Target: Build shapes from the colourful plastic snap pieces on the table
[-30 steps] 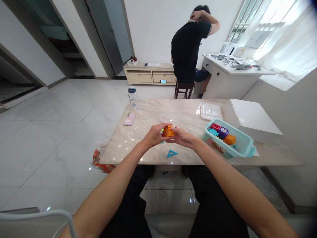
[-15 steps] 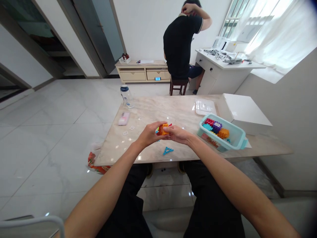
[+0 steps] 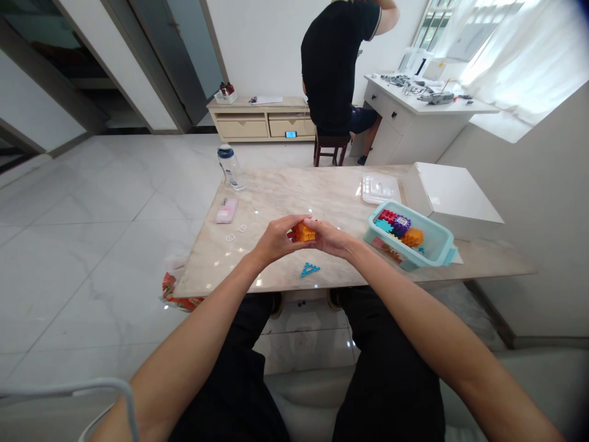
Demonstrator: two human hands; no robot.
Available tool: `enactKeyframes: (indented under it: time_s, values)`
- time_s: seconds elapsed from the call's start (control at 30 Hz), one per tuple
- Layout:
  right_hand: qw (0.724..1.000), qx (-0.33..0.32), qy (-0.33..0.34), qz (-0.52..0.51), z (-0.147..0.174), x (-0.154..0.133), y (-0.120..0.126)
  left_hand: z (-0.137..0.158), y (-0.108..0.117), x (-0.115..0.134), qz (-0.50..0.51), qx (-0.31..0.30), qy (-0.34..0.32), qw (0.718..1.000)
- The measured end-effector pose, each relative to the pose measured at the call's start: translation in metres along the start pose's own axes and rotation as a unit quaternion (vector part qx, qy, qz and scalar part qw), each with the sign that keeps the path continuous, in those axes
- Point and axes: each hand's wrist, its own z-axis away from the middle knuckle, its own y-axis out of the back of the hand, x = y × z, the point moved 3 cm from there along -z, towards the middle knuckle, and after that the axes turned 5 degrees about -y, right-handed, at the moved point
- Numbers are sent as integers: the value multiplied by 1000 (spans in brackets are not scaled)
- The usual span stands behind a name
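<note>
Between my two hands, above the table, is a small assembly of interlocking plastic building pieces (image 3: 304, 232), mostly orange with some red at its left. My left hand (image 3: 279, 238) is closed round its left side, the thumb along the top. From the right my right hand (image 3: 332, 238) grips its other end. Fingers hide much of the assembly. A blue triangular building piece (image 3: 310, 269) lies on the table just below the hands, touched by neither. To the right stands a light teal bin (image 3: 435, 248) holding red, blue, purple and orange pieces.
On the marble-patterned table (image 3: 294, 190) are a clear water bottle (image 3: 231, 169), a pink pack (image 3: 227, 210), two small white cards (image 3: 230, 237), a clear plastic lid (image 3: 380, 188) and a white box (image 3: 455, 190). Beyond, a person (image 3: 329, 67) sits on a stool, facing away.
The assembly has turned in my hands, and its orange side shows more. My right fingers have shifted upward around it. The whole view has tipped slightly downward.
</note>
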Motion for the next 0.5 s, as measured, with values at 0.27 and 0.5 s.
enactKeyframes:
  time_s: [0.27, 0.5]
  values:
    - [1000, 0, 15, 8, 7, -6, -7, -2, 0, 7, -14, 15, -20, 1000]
    - [998, -21, -23, 62, 10, -8, -13, -5, 8, 11, -46, 62, -43, 996]
